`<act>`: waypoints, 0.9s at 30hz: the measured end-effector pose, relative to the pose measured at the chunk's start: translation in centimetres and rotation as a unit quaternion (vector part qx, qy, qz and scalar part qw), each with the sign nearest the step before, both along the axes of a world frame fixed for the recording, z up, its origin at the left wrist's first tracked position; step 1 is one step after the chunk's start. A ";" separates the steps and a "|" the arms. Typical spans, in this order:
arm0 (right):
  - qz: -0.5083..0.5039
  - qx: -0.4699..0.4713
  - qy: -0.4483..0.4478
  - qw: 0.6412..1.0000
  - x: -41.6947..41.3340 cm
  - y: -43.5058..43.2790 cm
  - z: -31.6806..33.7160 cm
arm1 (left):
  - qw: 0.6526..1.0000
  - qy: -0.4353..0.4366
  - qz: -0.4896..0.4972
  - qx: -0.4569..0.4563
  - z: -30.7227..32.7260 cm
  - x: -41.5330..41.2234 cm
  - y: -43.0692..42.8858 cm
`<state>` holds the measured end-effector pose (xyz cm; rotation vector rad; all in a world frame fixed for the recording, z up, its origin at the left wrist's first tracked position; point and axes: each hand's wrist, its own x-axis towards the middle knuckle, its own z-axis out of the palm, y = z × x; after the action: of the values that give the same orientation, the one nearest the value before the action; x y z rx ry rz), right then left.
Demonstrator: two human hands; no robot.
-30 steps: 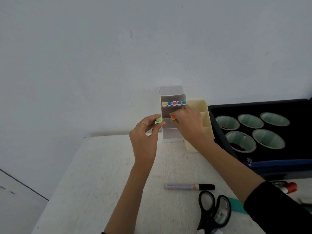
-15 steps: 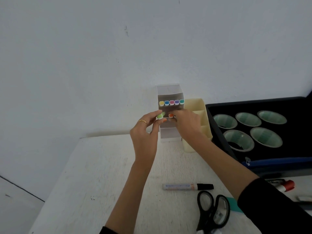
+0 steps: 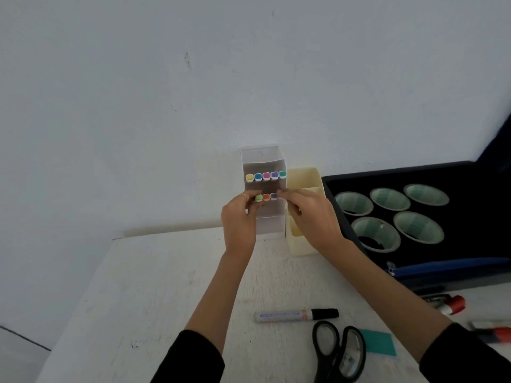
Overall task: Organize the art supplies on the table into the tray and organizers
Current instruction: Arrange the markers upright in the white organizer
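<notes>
A white tiered organizer (image 3: 271, 225) stood at the back of the table (image 3: 166, 286), against the wall. Five colour-capped markers (image 3: 266, 176) lined its top tier. One tier down, the left hand (image 3: 237, 222) pinched a green-capped marker (image 3: 258, 198) beside an orange marker (image 3: 266, 197). The right hand (image 3: 312, 214) met a purple marker (image 3: 274, 196), grip unclear.

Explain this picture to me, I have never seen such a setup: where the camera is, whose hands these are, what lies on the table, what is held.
No machine here: a person wears a camera on the head, looking down at their own two hands. The left hand pinches the green marker in the middle row of a white rack; the right hand reaches the purple marker, grip unclear. An orange marker sits between them. Beside the rack stands a cream organizer, then a black case. On the table lie a black-capped marker, scissors and a teal card.
</notes>
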<state>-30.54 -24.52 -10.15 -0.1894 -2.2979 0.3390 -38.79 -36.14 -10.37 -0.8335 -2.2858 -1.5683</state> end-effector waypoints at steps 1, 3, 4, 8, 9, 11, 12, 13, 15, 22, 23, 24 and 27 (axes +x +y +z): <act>0.002 -0.039 0.007 0.999 0.2 0.0 0.0 | 1.000 0.003 0.000 -0.009 0.0 0.0 0.1; -0.013 -0.115 0.017 0.993 0.5 0.2 -0.1 | 0.999 0.022 0.001 -0.041 0.0 0.1 0.1; -0.024 -0.141 0.021 0.989 0.5 0.3 -0.2 | 0.998 0.033 0.000 -0.060 0.0 0.1 0.1; -0.050 -0.202 0.019 0.978 0.8 0.4 -0.4 | 0.998 -0.007 0.011 -0.055 -0.5 -0.4 0.6; -0.051 -0.212 0.015 0.976 0.8 0.4 -0.5 | 0.999 -0.019 0.022 -0.046 -0.6 -0.6 0.8; -0.054 -0.235 0.006 0.970 0.7 0.3 -0.5 | 0.998 -0.007 0.021 -0.055 -0.6 -0.7 1.1; -0.055 -0.249 0.000 0.967 0.7 0.3 -0.3 | 0.997 0.020 0.012 -0.073 -0.5 -0.5 1.1; -0.056 -0.264 -0.006 0.963 0.6 0.2 -0.2 | 0.995 0.045 0.001 -0.088 -0.4 -0.2 0.9; -0.061 -0.291 -0.011 0.955 0.4 0.1 0.0 | 0.984 0.134 0.007 -0.119 -0.6 -0.1 0.4; -0.047 -0.330 -0.043 0.942 -0.8 0.2 0.3 | 0.990 0.072 0.112 -0.044 -1.5 1.2 -0.2; -0.042 -0.333 -0.052 0.941 -1.0 0.1 0.3 | 0.992 0.053 0.094 -0.067 -1.6 1.0 -0.1; -0.035 -0.337 -0.058 0.939 -1.2 0.0 0.4 | 0.994 0.039 0.068 -0.078 -1.7 0.9 0.0; -0.014 -0.324 -0.069 0.943 -1.4 -0.3 0.4 | 0.998 -0.014 0.025 -0.058 -1.6 1.3 0.3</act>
<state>-31.89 -24.79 -9.76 -0.5890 -2.2363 1.0933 -37.54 -35.89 -11.97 -0.7788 -2.4178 -1.4470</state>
